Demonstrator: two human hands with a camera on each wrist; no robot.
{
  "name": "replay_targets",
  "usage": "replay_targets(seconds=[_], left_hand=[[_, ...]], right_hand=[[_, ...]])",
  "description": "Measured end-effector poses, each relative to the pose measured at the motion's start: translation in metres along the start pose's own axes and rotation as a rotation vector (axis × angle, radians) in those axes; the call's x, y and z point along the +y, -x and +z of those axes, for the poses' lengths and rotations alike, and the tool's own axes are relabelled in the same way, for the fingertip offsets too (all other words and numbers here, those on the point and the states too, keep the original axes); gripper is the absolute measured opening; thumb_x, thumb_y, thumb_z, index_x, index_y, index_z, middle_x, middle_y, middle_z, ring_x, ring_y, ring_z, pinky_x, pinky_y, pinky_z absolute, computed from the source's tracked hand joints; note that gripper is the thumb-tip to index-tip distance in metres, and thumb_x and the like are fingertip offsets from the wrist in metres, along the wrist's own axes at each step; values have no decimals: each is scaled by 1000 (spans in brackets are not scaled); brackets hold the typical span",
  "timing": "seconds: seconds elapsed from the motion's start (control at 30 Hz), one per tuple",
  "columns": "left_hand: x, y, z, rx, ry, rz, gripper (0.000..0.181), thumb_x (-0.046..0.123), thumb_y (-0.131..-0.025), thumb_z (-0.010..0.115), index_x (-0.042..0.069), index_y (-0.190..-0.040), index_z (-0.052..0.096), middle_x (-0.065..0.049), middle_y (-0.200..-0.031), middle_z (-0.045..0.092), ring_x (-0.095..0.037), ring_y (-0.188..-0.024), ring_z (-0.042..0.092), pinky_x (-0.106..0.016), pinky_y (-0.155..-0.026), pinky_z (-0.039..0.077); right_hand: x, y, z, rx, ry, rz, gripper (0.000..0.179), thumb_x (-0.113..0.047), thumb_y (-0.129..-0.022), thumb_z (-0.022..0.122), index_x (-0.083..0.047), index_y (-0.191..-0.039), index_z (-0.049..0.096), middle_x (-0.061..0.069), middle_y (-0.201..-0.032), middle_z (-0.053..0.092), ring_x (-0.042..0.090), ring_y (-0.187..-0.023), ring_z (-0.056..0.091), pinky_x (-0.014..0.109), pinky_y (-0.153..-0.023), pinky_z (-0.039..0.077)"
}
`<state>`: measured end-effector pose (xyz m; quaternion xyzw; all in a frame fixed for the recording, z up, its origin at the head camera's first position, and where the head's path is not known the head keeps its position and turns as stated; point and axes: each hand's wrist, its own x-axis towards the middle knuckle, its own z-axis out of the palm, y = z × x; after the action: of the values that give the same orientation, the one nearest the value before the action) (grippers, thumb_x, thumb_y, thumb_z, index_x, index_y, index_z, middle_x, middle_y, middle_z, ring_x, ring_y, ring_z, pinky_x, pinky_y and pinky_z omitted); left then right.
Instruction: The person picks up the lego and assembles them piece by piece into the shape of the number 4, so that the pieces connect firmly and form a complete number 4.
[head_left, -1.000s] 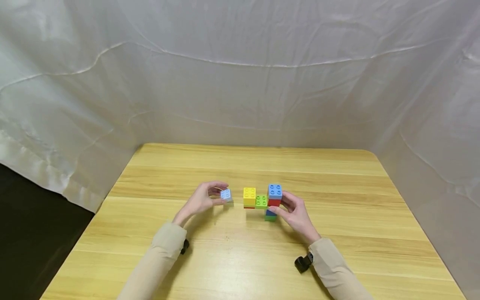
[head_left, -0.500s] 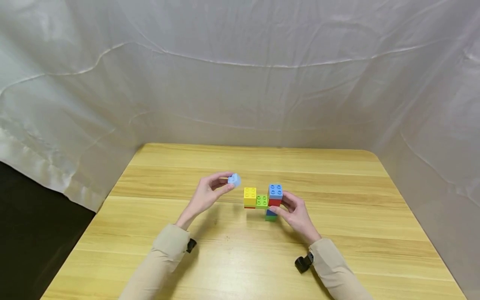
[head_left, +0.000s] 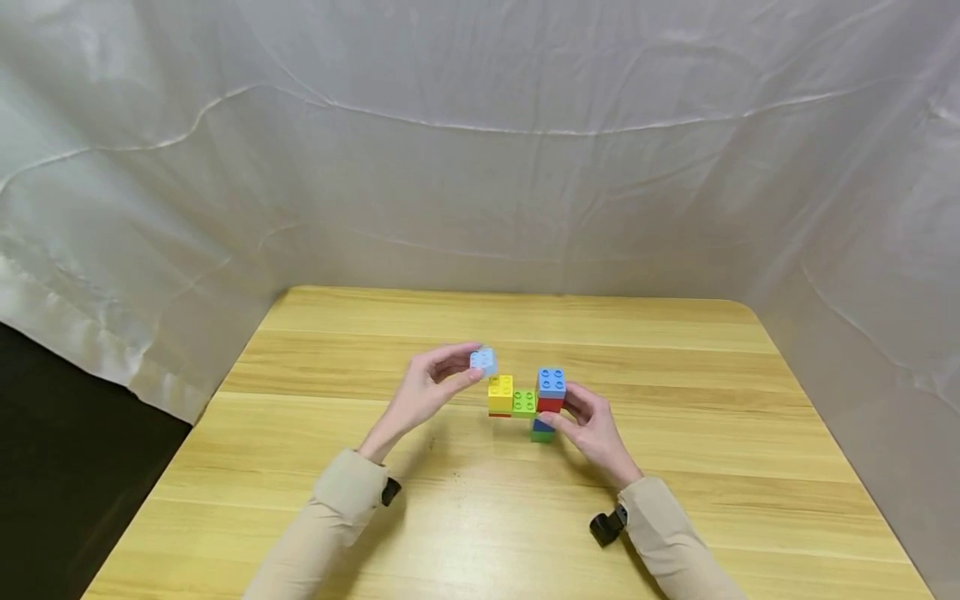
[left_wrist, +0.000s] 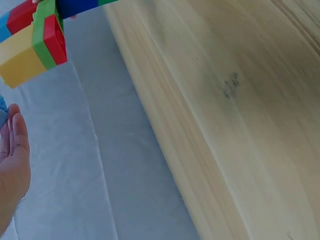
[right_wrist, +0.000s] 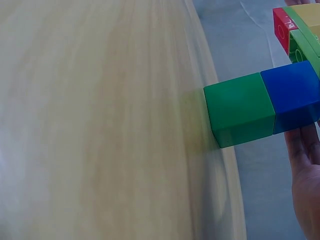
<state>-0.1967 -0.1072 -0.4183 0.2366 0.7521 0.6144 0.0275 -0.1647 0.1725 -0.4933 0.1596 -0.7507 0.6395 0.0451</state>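
Observation:
Between thumb and fingers my left hand (head_left: 427,387) pinches a light blue toy building brick (head_left: 483,361), raised just behind and left of the yellow brick (head_left: 500,395). That yellow brick sits on the left end of a lime green piece (head_left: 524,403), with a small red piece (left_wrist: 54,40) under it. My right hand (head_left: 596,425) grips the tower at the structure's right end. From the bottom the tower has a green brick (right_wrist: 240,110), a dark blue brick (right_wrist: 291,96), the lime piece's end, a red brick (head_left: 550,405) and a blue brick (head_left: 551,381) on top.
The structure stands on a wood-grain table (head_left: 675,358). Pale grey cloth (head_left: 480,192) hangs behind and at both sides. A black wrist camera (head_left: 604,527) sits by the right sleeve, and another black camera (head_left: 390,491) by the left.
The left hand has lifted the light blue brick off the table and carried it right, close to the yellow brick. The right hand and the structure have stayed put.

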Motion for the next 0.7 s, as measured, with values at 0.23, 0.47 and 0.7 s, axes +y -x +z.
replay_targets(seconds=[0.23, 0.47, 0.7], left_hand=[[5, 0, 6, -53, -16, -11, 37, 13, -93, 72, 5, -129, 66, -16, -123, 70, -25, -110, 68, -25, -92, 58], [3, 0, 9, -76, -75, -12, 37, 15, -93, 73, 8, -128, 67, -12, -124, 70, -24, -113, 67, -34, -101, 56], [3, 0, 10, -81, -87, -5, 37, 15, -92, 74, 10, -128, 67, -10, -127, 70, -25, -115, 66, -44, -107, 52]], right_hand=[[-1, 0, 1, 6, 5, 23, 49, 1, -87, 75, 8, -132, 58, 31, -130, 62, -6, -109, 62, 11, -100, 49], [-1, 0, 0, 8, 6, 23, 48, 0, -87, 75, 8, -132, 58, 20, -127, 66, -5, -109, 63, 12, -100, 50], [-1, 1, 0, 3, 0, 4, 48, 1, -87, 75, 9, -131, 58, -8, -121, 69, -5, -109, 63, 13, -100, 50]])
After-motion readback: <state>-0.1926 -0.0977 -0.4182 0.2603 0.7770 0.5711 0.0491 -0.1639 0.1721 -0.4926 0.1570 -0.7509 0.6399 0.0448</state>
